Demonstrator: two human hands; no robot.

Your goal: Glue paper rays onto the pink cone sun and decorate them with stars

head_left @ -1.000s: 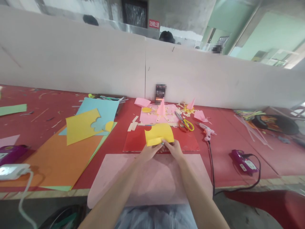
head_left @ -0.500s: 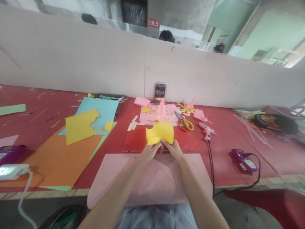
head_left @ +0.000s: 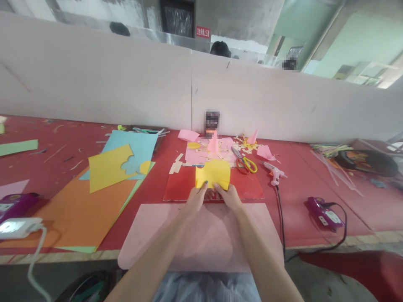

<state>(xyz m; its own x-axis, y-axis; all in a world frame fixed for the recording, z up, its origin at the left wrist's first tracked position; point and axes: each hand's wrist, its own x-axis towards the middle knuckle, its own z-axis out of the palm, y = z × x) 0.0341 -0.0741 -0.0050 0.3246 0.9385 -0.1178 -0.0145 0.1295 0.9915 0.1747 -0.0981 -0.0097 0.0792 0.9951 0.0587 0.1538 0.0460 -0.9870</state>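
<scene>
A curved piece of yellow paper (head_left: 214,173) is held up between my two hands over a red board (head_left: 179,186). My left hand (head_left: 197,198) pinches its lower left edge, thumb on the near side. At the lower right edge my right hand (head_left: 229,195) grips the same paper. The fingers behind the sheet are hidden. Just beyond it lie a pink sheet (head_left: 192,156) with a pink paper cone (head_left: 213,144) standing on it, and scissors (head_left: 245,162) with one red and one yellow handle.
To the right lies a pink glue gun (head_left: 274,173) with a black cord, near a purple device (head_left: 325,213). On the left are orange paper (head_left: 85,214), blue paper (head_left: 138,144) and a cut yellow sheet (head_left: 108,167). A pale partition (head_left: 126,79) stands behind the table.
My left hand has shifted its hold, and its thumb now presses on the near face of the yellow paper. The folded lower left part of the paper has straightened. The right hand stays put.
</scene>
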